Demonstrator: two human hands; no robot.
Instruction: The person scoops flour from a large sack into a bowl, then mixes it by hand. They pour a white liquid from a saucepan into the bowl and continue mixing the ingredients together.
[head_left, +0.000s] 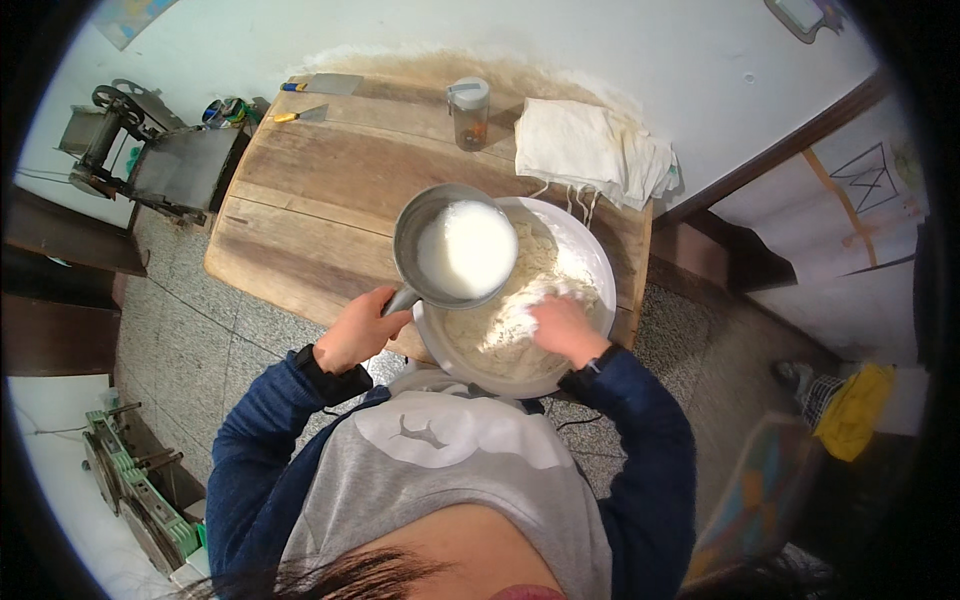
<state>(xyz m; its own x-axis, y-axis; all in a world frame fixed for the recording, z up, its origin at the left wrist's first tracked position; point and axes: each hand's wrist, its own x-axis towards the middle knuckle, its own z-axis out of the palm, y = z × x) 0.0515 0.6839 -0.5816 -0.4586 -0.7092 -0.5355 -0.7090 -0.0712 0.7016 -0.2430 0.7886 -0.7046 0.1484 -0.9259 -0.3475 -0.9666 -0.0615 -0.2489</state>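
Note:
My left hand (358, 330) grips the handle of a grey saucepan (406, 247). White, milky liquid (466, 247) fills part of the pan, which hangs over the left rim of a large white basin (606, 259). Inside the basin lies a mass of flour or crumbly dough (480, 341), pale and uneven. My right hand (564, 326) reaches into it at the basin's right side, fingers bent down and dusted white. Those fingertips are buried in the flour, so whether they hold any of it is hidden.
The basin sits at the front right of a wooden table (300, 225). Toward the wall stand a lidded clear jar (472, 120), folded white cloths (574, 142), a broad-bladed scraper (330, 83) and a smaller yellow-handled scraper (300, 115). A machine with a wheel (180, 169) stands left of the table.

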